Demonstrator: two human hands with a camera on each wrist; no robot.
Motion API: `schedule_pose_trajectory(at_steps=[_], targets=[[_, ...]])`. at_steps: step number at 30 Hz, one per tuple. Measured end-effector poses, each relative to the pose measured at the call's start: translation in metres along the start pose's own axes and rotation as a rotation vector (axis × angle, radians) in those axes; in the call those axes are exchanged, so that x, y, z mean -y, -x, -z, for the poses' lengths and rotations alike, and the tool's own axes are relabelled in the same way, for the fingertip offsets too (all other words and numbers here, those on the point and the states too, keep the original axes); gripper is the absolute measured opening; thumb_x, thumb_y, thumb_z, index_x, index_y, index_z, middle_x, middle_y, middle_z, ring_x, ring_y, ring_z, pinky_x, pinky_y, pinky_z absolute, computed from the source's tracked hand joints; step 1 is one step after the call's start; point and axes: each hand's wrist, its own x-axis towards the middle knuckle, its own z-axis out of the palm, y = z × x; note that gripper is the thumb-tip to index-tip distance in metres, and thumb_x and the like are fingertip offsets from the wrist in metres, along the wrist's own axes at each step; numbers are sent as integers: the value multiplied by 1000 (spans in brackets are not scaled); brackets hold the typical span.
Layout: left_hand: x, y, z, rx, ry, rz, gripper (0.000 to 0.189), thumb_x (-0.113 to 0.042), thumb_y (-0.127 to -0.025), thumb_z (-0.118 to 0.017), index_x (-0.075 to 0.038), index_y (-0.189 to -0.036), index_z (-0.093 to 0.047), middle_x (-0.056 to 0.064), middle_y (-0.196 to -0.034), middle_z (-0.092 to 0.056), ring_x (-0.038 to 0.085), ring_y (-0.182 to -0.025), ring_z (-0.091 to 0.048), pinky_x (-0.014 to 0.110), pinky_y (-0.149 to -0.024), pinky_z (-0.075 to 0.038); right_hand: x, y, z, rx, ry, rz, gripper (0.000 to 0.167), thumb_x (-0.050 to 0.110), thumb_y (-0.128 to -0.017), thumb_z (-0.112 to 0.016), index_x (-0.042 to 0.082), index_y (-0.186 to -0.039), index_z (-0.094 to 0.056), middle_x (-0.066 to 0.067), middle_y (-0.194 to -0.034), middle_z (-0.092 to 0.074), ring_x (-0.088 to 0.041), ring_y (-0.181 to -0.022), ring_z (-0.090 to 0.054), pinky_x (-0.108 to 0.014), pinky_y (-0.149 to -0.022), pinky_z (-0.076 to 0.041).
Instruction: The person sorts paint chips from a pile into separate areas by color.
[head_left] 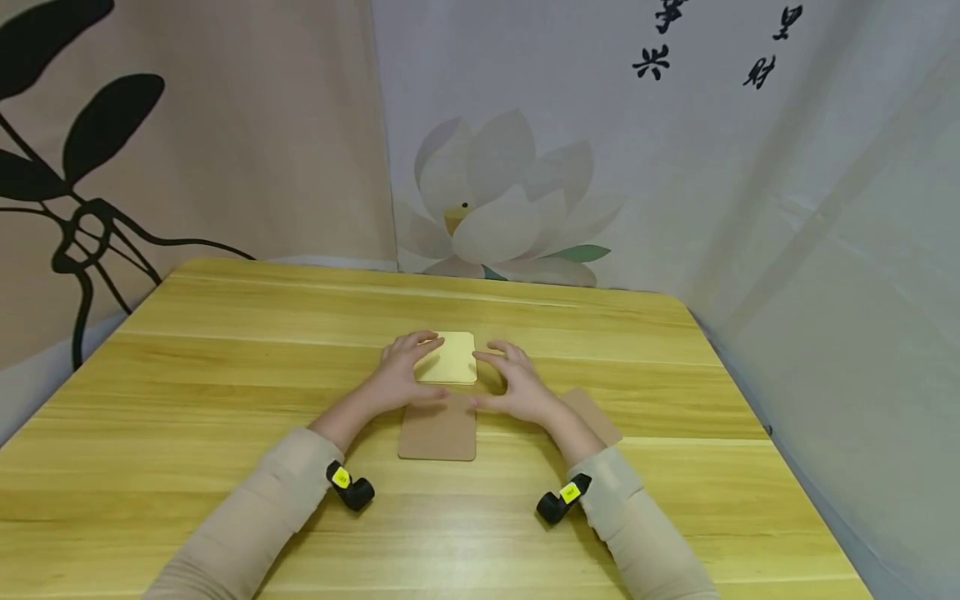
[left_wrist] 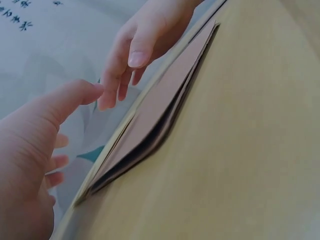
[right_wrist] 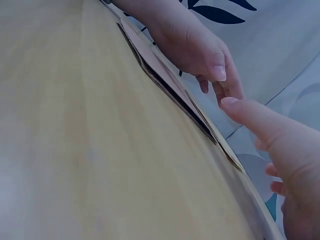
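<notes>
A pale yellow square card point(head_left: 453, 360) with rounded corners lies flat near the middle of the table. Just nearer to me is a brown square card point(head_left: 437, 433); the left wrist view shows the brown card point(left_wrist: 162, 95) bowed, with a dark gap under its edge. My left hand point(head_left: 401, 375) is over the left sides of both cards, fingers spread and slightly bent, holding nothing. To their right hovers my right hand point(head_left: 517, 385), thumb and fingers apart with nothing between them. A second brown card point(head_left: 592, 415) lies askew, partly hidden behind my right forearm.
The wooden table point(head_left: 225, 375) ends at a back edge before a curtain point(head_left: 525, 75) printed with a lotus and dark characters. Another curtain point(head_left: 255, 125) with black leaves hangs at the left. A small black camera point(head_left: 357, 493) sits on each sleeve.
</notes>
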Motion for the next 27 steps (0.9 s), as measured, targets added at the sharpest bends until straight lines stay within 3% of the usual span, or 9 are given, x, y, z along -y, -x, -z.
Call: schedule_pose_trajectory(at_steps=[13,21,27], targets=[[-20,-3,-14,-45,-1,4,91,-41,-73,-80,0,-144,-40,16,-146,-35,35,-135,-25,58,-104,-13,-16,34,20,39,-2,10,79,48,-80,-74,18,-146,-43,-10,-153,-24,-31,-138,-18,-60,-103,-25],[-43,-1,-28,-31,41,-9,90,-40,-73,-80,0,-144,-41,14,-147,-35,32,-135,-24,56,-105,-12,-32,54,37,53,-11,16,81,43,-77,-78,16,-145,-44,-9,-152,-27,-30,-138,-19,-58,-105,-23],[-62,0,-41,-6,18,-26,92,-44,-72,-80,-1,-144,-41,12,-147,-37,30,-136,-26,54,-106,-14,-46,69,49,69,-57,30,82,39,-77,-80,13,-145,-43,-9,-153,-25,-32,-139,-18,-61,-104,-22]])
